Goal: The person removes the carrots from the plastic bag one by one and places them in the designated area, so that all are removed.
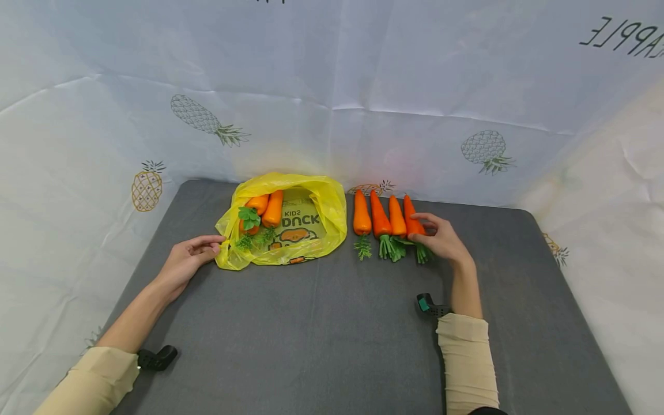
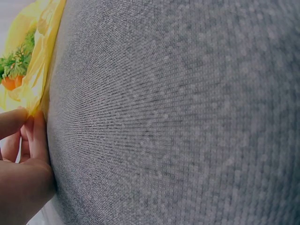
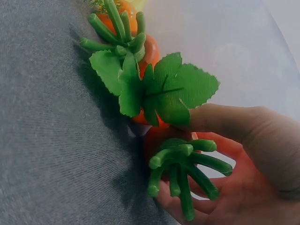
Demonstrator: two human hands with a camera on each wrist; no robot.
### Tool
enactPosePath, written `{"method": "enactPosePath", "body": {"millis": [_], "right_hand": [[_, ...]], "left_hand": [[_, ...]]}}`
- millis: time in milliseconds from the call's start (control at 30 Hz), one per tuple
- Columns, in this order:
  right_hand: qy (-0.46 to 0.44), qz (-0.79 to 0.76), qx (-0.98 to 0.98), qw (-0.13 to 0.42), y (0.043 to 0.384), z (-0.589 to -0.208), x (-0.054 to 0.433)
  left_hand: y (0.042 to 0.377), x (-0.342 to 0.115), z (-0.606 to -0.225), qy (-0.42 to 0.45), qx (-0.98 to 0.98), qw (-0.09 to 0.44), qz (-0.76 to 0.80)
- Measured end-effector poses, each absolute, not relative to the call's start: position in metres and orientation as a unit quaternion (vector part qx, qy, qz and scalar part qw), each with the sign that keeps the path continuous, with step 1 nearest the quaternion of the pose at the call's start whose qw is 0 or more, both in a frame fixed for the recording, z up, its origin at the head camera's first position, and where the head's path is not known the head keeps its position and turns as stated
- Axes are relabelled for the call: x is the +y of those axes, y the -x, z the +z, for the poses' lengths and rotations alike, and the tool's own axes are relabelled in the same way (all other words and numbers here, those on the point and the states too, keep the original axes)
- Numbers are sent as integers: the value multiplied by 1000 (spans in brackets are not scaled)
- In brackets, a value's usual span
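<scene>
The left hand [image 1: 191, 253] pinches the edge of the yellow bag [image 1: 332, 210] with thumb and fingers. The bag lies open on the grey table [image 1: 332, 334], and a few carrots [image 1: 272, 208] are inside it. Four more carrots lie in a row just right of the bag. The right hand [image 1: 441, 239] curls around the last carrot [image 1: 412, 222] at the right end, with its green top [image 3: 180, 166] sticking out by the palm.

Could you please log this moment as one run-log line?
left hand: pinches yellow bag edge | right hand: grips rightmost carrot | table: gray
</scene>
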State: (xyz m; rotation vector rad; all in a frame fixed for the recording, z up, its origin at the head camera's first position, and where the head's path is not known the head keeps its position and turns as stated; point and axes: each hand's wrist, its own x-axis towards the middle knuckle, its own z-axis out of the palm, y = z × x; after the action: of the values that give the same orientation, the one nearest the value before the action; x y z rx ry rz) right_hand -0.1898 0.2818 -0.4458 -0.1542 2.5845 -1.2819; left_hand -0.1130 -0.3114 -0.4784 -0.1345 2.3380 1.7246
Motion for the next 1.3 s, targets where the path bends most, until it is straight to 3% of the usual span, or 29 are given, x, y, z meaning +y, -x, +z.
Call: {"method": "enactPosePath", "body": {"millis": [767, 1300], "right_hand": [[52, -450, 882, 126, 190, -434, 286], [73, -438, 894, 67, 185, -397, 264]], "left_hand": [[114, -311, -477, 53, 798, 123, 587], [113, -310, -475, 52, 797, 120, 590]]}}
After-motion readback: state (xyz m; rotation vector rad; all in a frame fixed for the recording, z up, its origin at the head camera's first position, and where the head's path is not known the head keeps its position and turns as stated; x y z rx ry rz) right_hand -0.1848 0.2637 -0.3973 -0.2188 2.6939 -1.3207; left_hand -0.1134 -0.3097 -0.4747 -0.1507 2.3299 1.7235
